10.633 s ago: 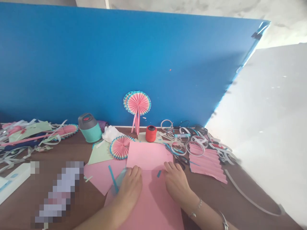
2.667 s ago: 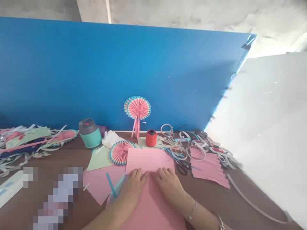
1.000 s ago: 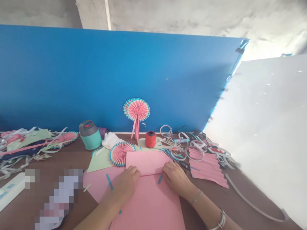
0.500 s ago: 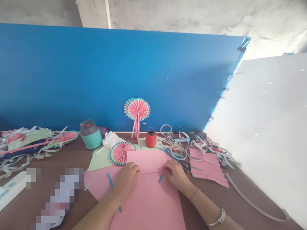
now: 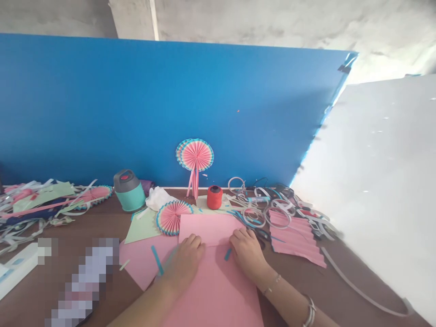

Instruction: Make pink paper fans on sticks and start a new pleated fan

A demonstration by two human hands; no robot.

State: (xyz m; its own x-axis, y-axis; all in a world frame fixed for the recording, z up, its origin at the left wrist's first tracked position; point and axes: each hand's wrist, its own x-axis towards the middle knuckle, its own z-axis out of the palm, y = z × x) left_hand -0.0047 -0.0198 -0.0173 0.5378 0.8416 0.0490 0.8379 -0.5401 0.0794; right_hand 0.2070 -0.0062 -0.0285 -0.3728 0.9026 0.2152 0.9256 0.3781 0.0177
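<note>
Pink paper lies under my left hand and right hand, fingers along its crease, likely keeping it flat; any grip, I can't tell.

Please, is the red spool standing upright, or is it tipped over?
Upright: the red spool stands on its base, its dark top facing up.

The frame's bottom edge cuts off the pink paper; pixelation obscures an object left of it.
</note>
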